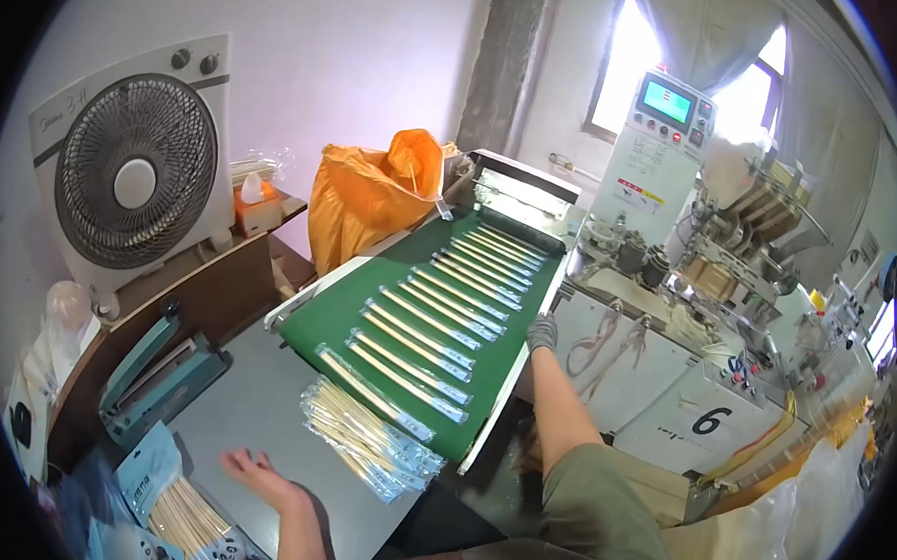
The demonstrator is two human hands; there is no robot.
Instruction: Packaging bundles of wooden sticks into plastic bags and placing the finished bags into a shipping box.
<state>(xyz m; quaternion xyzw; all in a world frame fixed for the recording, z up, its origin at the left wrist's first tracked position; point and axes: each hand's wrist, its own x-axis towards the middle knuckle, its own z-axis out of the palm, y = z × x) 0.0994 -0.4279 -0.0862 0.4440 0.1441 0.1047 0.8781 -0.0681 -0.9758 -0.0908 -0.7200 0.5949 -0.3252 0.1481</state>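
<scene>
Wrapped wooden chopsticks (401,340) lie in a spaced row across the green conveyor belt (332,320), their blue-printed ends toward the right. Below the belt's near end, a loose pile of wrapped chopsticks (362,431) rests on the grey table (263,392). My bare left hand (260,477) hovers over the table, left of that pile, with fingers apart and nothing in it. At the belt's right rail is my right hand (543,332) in a grey glove; its fingers are largely hidden. A blue-topped bag of chopsticks (193,514) lies at the lower left.
A teal bag sealer (159,377) stands on the table's left. Behind it are a brown board (207,300) and a large fan (133,176). An orange sack (367,196) stands beyond the belt's left side. Machinery with a control panel (666,104) fills the right.
</scene>
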